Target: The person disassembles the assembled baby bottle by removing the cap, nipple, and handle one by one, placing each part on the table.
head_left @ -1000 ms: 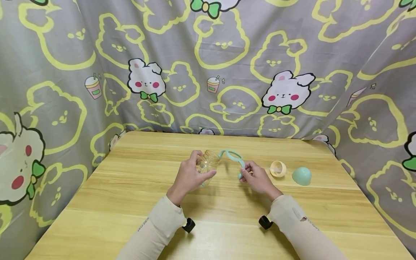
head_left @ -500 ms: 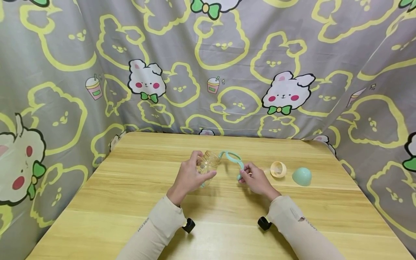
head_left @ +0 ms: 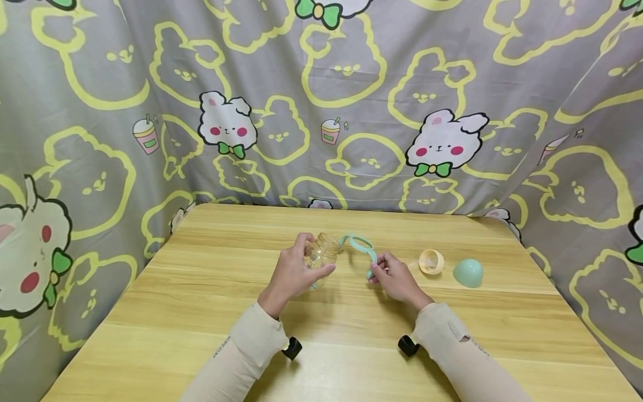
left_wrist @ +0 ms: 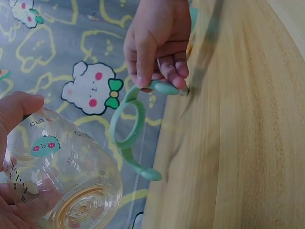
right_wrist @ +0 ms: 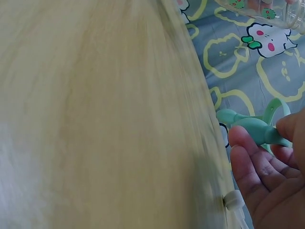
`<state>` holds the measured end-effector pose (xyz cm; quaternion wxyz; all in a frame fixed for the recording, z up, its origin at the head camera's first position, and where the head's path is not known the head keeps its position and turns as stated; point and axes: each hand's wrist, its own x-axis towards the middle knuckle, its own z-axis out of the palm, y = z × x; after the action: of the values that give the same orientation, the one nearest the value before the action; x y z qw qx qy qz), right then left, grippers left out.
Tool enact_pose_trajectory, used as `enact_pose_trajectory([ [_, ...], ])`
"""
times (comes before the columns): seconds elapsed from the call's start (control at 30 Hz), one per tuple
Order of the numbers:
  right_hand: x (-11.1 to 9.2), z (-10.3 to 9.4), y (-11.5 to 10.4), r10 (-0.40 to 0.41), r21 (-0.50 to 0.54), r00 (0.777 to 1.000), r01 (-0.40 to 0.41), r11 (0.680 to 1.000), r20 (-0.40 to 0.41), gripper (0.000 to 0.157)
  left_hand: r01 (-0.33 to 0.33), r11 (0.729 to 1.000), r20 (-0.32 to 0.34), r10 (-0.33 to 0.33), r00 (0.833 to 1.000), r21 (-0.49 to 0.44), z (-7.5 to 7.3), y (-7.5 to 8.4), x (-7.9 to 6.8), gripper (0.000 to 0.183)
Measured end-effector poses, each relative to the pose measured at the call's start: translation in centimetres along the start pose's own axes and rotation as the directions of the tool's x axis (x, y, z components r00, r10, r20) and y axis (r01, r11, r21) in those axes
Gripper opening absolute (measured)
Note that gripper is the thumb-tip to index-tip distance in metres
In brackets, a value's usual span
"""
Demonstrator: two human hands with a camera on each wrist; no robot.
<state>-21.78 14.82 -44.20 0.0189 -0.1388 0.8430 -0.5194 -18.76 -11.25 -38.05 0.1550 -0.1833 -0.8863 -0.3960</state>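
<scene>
My left hand point(head_left: 293, 273) grips a clear, amber-tinted baby bottle point(left_wrist: 66, 167) printed with small cartoon faces. In the head view the bottle is tilted, its threaded open neck point(head_left: 327, 242) pointing up and to the right. My right hand point(head_left: 399, 279) pinches one grip of a mint-green bottle handle point(left_wrist: 127, 126), a ring with a curved grip on each side. The ring hangs between the two hands, close to the bottle neck and apart from it. Fingers of the right hand point(right_wrist: 267, 176) cover part of the pinched grip.
Right of my right hand a cream screw collar point(head_left: 431, 262) lies on the wooden table point(head_left: 351, 346), with a pale straw point(right_wrist: 234, 201) beside it. Farther right sits a mint-green dome cap point(head_left: 468, 273). A patterned curtain point(head_left: 281, 134) stands behind the table.
My right hand has shifted slightly left with the green handle, bringing its ring a little nearer the bottle. The left hand and bottle stay almost still.
</scene>
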Motion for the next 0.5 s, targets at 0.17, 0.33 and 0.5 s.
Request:
enact_pose_trajectory([
  [0.17, 0.02, 0.02, -0.06, 0.013, -0.003, 1.0, -0.013, 1.0, -0.005, 0.015, -0.007, 1.0, -0.005, 0.007, 1.0, 0.002, 0.0, 0.01, 0.02, 0.061],
  [0.33, -0.08, 0.05, -0.15, 0.022, -0.011, 1.0, -0.022, 1.0, -0.001, 0.015, -0.004, 1.0, -0.001, 0.004, 1.0, -0.002, -0.04, 0.05, -0.06, 0.061],
  [0.5, -0.18, 0.14, -0.15, 0.035, -0.008, 0.999, -0.035, 0.999, 0.005, 0.015, -0.002, 1.0, 0.004, 0.002, 1.0, -0.002, -0.11, 0.09, -0.1, 0.061],
])
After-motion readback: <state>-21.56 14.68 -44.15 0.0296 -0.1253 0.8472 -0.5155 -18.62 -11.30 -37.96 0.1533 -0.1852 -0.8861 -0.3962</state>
